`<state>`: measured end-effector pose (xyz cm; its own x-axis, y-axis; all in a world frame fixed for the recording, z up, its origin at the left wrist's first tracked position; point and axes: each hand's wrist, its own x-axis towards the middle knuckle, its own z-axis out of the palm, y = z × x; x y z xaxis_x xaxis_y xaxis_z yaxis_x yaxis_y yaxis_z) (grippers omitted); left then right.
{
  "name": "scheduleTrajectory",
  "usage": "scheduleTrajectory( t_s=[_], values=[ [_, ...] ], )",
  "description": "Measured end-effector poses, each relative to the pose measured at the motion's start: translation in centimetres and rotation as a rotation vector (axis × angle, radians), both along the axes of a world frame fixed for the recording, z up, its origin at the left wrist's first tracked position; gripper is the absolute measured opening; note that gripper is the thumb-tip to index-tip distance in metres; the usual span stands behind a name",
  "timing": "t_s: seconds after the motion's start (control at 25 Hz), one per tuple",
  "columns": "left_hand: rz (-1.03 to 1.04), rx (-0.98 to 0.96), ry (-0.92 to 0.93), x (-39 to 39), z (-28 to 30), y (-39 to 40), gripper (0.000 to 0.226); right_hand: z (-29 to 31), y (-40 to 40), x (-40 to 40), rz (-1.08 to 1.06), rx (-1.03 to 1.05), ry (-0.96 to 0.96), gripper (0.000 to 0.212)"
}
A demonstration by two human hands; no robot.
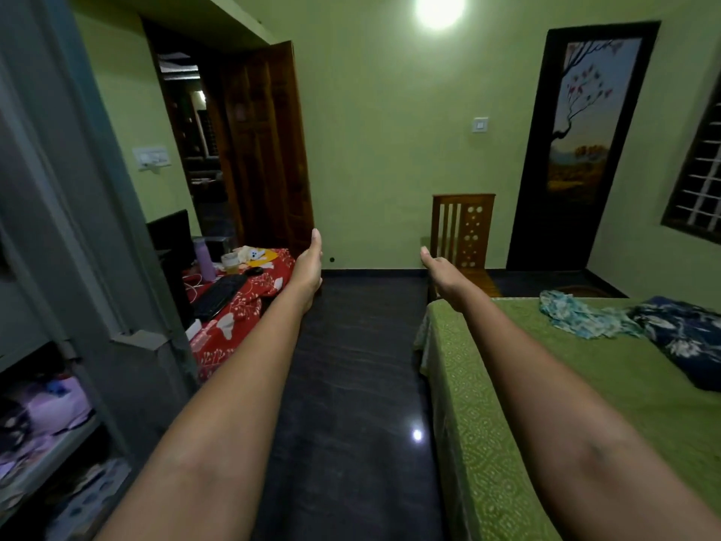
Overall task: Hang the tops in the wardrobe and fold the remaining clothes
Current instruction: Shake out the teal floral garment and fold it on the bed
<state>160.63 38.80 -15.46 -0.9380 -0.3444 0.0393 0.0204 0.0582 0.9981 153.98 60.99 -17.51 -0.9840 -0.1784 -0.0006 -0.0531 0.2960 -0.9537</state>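
Both arms stretch straight out over the dark floor [351, 365], and neither hand holds anything. The left hand [310, 267] is turned edge-on with its thumb up and its fingers straight, empty, in front of the red-clothed table. The right hand [443, 273] reaches toward the chair [462, 232]; its thumb sticks out to the left, the fingers are out of sight behind the palm, so whether they are curled or straight I cannot tell. Nothing shows in its grasp.

On to the clothes. Two garments lie crumpled on the bed [546, 384], far right, well apart from both hands: a light blue top [577, 316] with a pale print, and just beside it, touching, a navy garment [686, 337] with white flowers, running off toward the frame edge. Both lie unfolded on the green bedspread.

The wardrobe [58, 267] stands at far left, grey, its door open, and its lower shelves carry heaps of purple and mixed cloth [50, 411]. The left forearm passes just beside it.

Beyond the wardrobe, the table [234, 326] holds a black keyboard [218, 296], a purple bottle [205, 259], a jar and some small items. A wooden door [269, 150] stands open behind it. On the far green wall sit a switch [480, 124] and a tall tree painting [585, 119], with a lamp [439, 9] glaring above.
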Motion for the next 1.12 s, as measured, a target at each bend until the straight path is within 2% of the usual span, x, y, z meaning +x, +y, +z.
scheduleTrajectory(
  t_s=[0.28,0.68,0.84,0.96,1.12],
  values=[
    [0.063,-0.011,0.031,-17.2,2.0,-1.3,0.076,2.4,0.2,-16.4,-0.032,0.034,0.032,0.076],
    [-0.031,-0.037,-0.022,-41.6,-1.0,-4.7,0.079,-0.4,-3.1,-39.6,-0.08,0.027,-0.007,0.075],
    [-0.094,-0.086,0.019,-53.8,1.8,-7.2,0.081,1.9,-4.5,-50.9,-0.169,0.05,0.016,0.074],
    [-0.15,-0.1,0.078,-63.0,4.5,-8.3,0.079,3.8,-5.1,-59.0,-0.235,-0.007,0.046,0.074],
    [-0.211,-0.107,0.019,-73.1,3.3,-8.5,0.077,1.9,-5.7,-67.4,-0.248,-0.004,-0.026,0.076]
  ],
)
